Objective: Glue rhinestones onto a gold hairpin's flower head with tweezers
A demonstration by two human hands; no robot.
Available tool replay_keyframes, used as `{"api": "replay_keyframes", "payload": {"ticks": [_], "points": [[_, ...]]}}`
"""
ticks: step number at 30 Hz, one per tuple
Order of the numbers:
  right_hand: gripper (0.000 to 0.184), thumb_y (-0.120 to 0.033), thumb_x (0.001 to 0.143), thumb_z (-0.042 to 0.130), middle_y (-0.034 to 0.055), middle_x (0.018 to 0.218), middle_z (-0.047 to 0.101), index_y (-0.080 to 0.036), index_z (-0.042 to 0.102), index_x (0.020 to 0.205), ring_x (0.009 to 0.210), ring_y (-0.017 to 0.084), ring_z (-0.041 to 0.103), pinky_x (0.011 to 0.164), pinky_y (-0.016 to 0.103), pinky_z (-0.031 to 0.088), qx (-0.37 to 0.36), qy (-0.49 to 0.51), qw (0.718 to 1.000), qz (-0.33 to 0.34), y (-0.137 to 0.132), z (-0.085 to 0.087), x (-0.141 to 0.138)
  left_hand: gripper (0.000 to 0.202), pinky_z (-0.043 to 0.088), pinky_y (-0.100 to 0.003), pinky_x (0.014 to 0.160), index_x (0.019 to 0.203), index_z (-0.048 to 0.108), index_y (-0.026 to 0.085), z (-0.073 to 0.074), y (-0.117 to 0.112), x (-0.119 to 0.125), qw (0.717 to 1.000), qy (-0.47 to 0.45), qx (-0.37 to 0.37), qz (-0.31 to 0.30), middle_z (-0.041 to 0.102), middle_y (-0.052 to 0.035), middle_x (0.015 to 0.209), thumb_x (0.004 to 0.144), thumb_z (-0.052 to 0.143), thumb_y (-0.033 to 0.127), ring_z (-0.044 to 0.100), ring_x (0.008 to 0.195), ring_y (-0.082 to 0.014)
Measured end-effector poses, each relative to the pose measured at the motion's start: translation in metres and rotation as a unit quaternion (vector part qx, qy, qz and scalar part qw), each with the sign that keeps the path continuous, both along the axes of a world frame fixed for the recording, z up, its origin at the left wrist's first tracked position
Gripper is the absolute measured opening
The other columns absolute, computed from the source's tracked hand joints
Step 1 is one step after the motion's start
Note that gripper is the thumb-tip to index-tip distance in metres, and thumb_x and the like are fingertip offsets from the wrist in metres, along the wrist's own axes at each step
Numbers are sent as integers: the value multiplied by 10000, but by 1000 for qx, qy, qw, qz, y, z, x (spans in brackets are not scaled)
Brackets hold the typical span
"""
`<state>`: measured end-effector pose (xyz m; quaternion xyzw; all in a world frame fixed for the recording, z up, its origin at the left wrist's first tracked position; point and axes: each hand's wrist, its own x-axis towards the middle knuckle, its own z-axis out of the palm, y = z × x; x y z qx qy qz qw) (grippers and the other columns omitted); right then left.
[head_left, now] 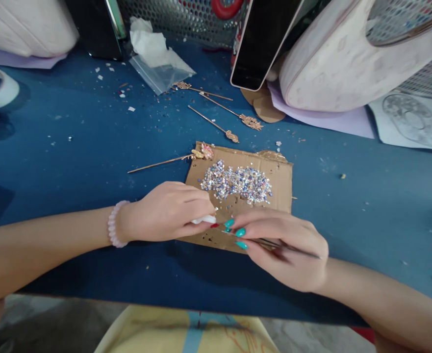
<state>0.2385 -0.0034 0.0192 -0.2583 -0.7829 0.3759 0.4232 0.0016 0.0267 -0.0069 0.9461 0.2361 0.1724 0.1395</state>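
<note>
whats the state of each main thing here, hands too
left hand: closed around a white item, mostly hidden
right hand: gripping a thin metal tool
cardboard: flat, partly covered
beads: loose, spread in a patch
ornamented stick: head on the cardboard
three metal sticks: lying on the desk
white tissue: crumpled
pink-edged phone: screen dark
desk: littered with small flakes

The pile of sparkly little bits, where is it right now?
In the head view, the sparkly bits lie just right of the middle, on the piece of cardboard, a little beyond the right hand.
</note>
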Motion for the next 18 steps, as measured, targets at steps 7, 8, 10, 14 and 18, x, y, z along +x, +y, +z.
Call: {"api": "replay_keyframes", "payload": {"ticks": [7, 8, 10, 14, 18], "points": [[225, 20, 795, 625, 68, 836, 748, -162, 653, 924, 822, 122, 729, 767, 202, 610, -10, 9, 1000, -8, -1, -1, -1, 220, 401, -267, 635, 835, 546, 183, -2, -3, 1, 1000, -9, 6, 1, 635, 2, 741, 992, 444, 298, 587, 671, -142], [235, 27, 790, 624, 62, 830, 748, -162, 654, 926, 821, 121, 730, 768, 200, 609, -11, 14, 1000, -11, -1, -1, -2, 221, 401, -266, 632, 830, 543, 183, -2, -4, 1, 1000, -12, 7, 4, 632, 4, 734, 990, 446, 300, 585, 666, -142], [260, 34, 784, 619, 48, 827, 751, -175, 660, 934, 811, 124, 733, 754, 207, 613, -19, 25, 999, -16, -1, -2, -3, 223, 398, -263, 619, 827, 539, 184, -2, -5, 1, 1000, -16, 6, 11, 627, 8, 723, 990, 447, 306, 583, 652, -137], [267, 20, 791, 616, 40, 847, 760, -205, 690, 914, 782, 145, 743, 691, 231, 625, -78, 54, 995, -28, -3, -6, -5, 249, 388, -260, 591, 824, 533, 189, 0, -7, 1, 1000, -1, 0, 19, 630, 13, 723, 1003, 422, 323, 577, 619, -125], [224, -13, 803, 647, 30, 847, 762, -211, 714, 881, 730, 134, 743, 628, 196, 615, -192, 113, 974, -46, -8, -9, -7, 304, 380, -263, 571, 809, 535, 183, 3, -8, 2, 1000, 13, 12, 25, 630, 5, 721, 1018, 391, 350, 579, 610, -125]]}}
